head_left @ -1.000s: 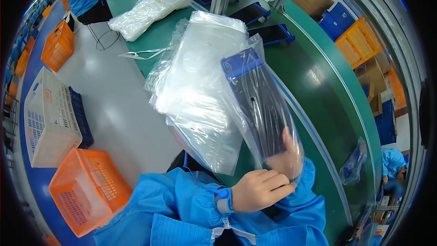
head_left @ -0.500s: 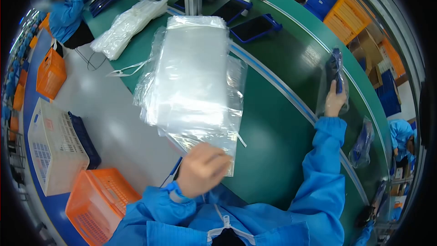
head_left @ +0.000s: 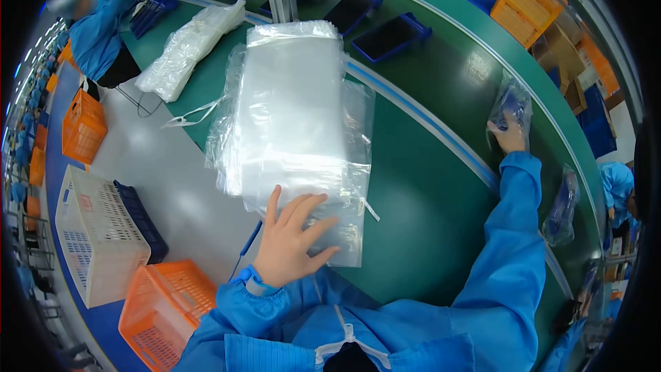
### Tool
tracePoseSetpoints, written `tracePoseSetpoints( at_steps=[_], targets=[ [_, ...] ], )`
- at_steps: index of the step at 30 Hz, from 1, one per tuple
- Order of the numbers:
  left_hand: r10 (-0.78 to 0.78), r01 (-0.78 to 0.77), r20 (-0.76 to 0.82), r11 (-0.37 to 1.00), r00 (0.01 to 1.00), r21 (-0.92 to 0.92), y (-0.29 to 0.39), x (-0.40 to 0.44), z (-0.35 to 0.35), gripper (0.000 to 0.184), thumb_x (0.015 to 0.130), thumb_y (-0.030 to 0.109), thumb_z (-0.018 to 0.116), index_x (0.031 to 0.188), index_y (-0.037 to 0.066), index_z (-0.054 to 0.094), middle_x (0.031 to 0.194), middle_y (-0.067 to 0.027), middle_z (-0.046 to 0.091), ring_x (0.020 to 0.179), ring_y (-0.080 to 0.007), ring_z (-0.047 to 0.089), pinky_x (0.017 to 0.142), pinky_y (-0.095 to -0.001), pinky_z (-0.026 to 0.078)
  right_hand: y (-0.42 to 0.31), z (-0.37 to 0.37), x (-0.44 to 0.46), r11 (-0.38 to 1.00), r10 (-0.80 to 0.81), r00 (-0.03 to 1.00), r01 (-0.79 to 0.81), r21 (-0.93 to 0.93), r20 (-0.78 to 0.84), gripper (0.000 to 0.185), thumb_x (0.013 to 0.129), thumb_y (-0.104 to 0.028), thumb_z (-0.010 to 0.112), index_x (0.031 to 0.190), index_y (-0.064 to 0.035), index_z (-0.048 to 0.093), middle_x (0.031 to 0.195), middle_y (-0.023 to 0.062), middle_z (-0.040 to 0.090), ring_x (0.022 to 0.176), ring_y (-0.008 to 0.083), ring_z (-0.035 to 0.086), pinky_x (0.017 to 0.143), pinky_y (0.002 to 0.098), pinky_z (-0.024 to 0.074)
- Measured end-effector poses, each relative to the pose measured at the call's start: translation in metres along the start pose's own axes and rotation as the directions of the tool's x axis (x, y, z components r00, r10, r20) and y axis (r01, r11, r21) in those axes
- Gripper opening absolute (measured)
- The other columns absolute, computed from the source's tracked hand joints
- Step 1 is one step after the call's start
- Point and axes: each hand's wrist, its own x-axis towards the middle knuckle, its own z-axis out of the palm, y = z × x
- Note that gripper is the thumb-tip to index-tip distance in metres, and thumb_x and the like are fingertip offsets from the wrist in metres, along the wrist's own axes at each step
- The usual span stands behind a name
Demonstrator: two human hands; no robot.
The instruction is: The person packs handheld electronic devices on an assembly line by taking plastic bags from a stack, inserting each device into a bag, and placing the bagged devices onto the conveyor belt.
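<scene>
Left hand [head_left: 289, 244] spread wide over clear bag stack [head_left: 292, 110], right hand [head_left: 509, 139] on bagged blue device [head_left: 511, 105] at green belt [head_left: 441, 96], grip unclear; likely slippery outside, stiff inside, best held by both sides.

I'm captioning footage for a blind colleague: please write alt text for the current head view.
A person's right hand holds a blue device in a clear plastic bag over a green surface; the left hand is spread over a flat stack of clear plastic bags. Rectangular, black-screened blue devices lie beyond.
</scene>
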Motion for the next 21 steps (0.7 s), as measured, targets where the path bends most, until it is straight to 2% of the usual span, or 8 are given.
tracePoseSetpoints(
  at_steps=[3, 6, 9, 11, 12, 14, 18, 21],
  targets=[
    [-0.037, 0.040, 0.052, 0.998, 0.998, -0.041, -0.004, -0.004, 0.005, 0.045, 0.061, 0.024, 0.077, 0.104, 0.018, 0.063, 0.120, -0.0075, 0.051, 0.113, -0.0261, 0.048, 0.104, -0.0529, 0.024, 0.007, 0.009, -0.005, 0.995, 0.028, 0.995, -0.020, -0.093, 0.093, 0.062, 0.079, -0.046, 0.058, 0.118, 0.0021, 0.053, 0.134, 0.0206, 0.039, 0.124, 0.0336, 0.037, 0.102, 0.0404, 0.0308],
    [-0.046, 0.048, 0.028, 0.997, 0.999, -0.067, -0.008, -0.005, 0.007, 0.045, 0.062, 0.023, 0.076, 0.104, 0.017, 0.062, 0.119, -0.0082, 0.051, 0.113, -0.0259, 0.048, 0.103, -0.0518, 0.026, -0.083, -0.050, -0.042, 0.926, 0.183, 0.933, -0.058, -0.373, 0.310, 0.052, 0.081, -0.039, 0.056, 0.111, 0.0032, 0.056, 0.127, 0.0214, 0.046, 0.115, 0.0354, 0.045, 0.096, 0.0415, 0.0364],
    [-0.036, 0.037, 0.023, 0.998, 0.999, -0.051, -0.007, -0.004, 0.007, 0.045, 0.062, 0.022, 0.077, 0.104, 0.016, 0.062, 0.119, -0.0086, 0.051, 0.113, -0.0272, 0.048, 0.103, -0.0514, 0.028, -0.145, -0.079, -0.081, 0.999, -0.039, 0.975, 0.043, -0.012, 0.221, 0.031, 0.081, -0.032, 0.057, 0.090, -0.0043, 0.067, 0.084, 0.0168, 0.065, 0.077, 0.0345, 0.062, 0.070, 0.0415, 0.0487],
    [-0.027, 0.028, 0.015, 0.999, 1.000, -0.046, -0.008, -0.004, 0.009, 0.046, 0.061, 0.022, 0.077, 0.104, 0.016, 0.062, 0.119, -0.0088, 0.051, 0.113, -0.0282, 0.048, 0.102, -0.0514, 0.029, -0.177, -0.083, -0.097, 0.907, -0.233, 0.909, 0.074, 0.415, 0.346, 0.028, 0.079, -0.029, 0.060, 0.090, -0.0040, 0.067, 0.076, 0.0148, 0.065, 0.070, 0.0273, 0.064, 0.064, 0.0360, 0.0483],
    [-0.021, 0.022, 0.008, 0.999, 1.000, -0.044, -0.007, -0.005, 0.010, 0.046, 0.061, 0.021, 0.077, 0.103, 0.015, 0.062, 0.120, -0.0089, 0.051, 0.113, -0.0287, 0.048, 0.101, -0.0514, 0.030, -0.196, -0.088, -0.105, 0.791, -0.317, 0.823, -0.045, 0.610, 0.472, 0.029, 0.081, -0.026, 0.060, 0.093, 0.0007, 0.065, 0.079, 0.0121, 0.066, 0.069, 0.0203, 0.062, 0.062, 0.0309, 0.0486],
    [-0.029, 0.027, -0.040, 0.999, 0.999, -0.039, -0.005, -0.005, 0.012, 0.045, 0.059, 0.021, 0.078, 0.102, 0.015, 0.063, 0.118, -0.0089, 0.052, 0.110, -0.0293, 0.049, 0.099, -0.0504, 0.033, -0.223, -0.086, -0.112, 0.654, -0.379, 0.567, -0.395, 0.645, 0.732, 0.040, 0.085, -0.023, 0.059, 0.114, 0.0040, 0.054, 0.090, 0.0089, 0.064, 0.073, 0.0153, 0.061, 0.064, 0.0251, 0.0492],
    [-0.023, 0.014, -0.130, 0.998, 0.991, -0.068, -0.002, -0.013, 0.010, 0.041, 0.058, 0.020, 0.078, 0.095, 0.013, 0.064, 0.111, -0.0083, 0.056, 0.103, -0.0291, 0.053, 0.094, -0.0477, 0.039, -0.262, -0.077, -0.118, 0.401, -0.399, 0.472, -0.682, 0.612, 0.787, 0.054, 0.086, -0.028, 0.057, 0.123, 0.0092, 0.043, 0.105, 0.0152, 0.059, 0.085, 0.0176, 0.059, 0.063, 0.0265, 0.0498],
    [0.036, -0.039, -0.025, 0.993, 0.999, -0.111, -0.003, -0.020, 0.007, 0.037, 0.058, 0.019, 0.078, 0.091, 0.012, 0.065, 0.106, -0.0071, 0.058, 0.097, -0.0281, 0.056, 0.092, -0.0460, 0.041, -0.279, -0.078, -0.113, 0.372, -0.450, 0.382, -0.742, 0.559, 0.807, 0.048, 0.086, -0.029, 0.057, 0.117, 0.0068, 0.048, 0.106, 0.0145, 0.057, 0.086, 0.0179, 0.059, 0.062, 0.0259, 0.0491]
  ],
)
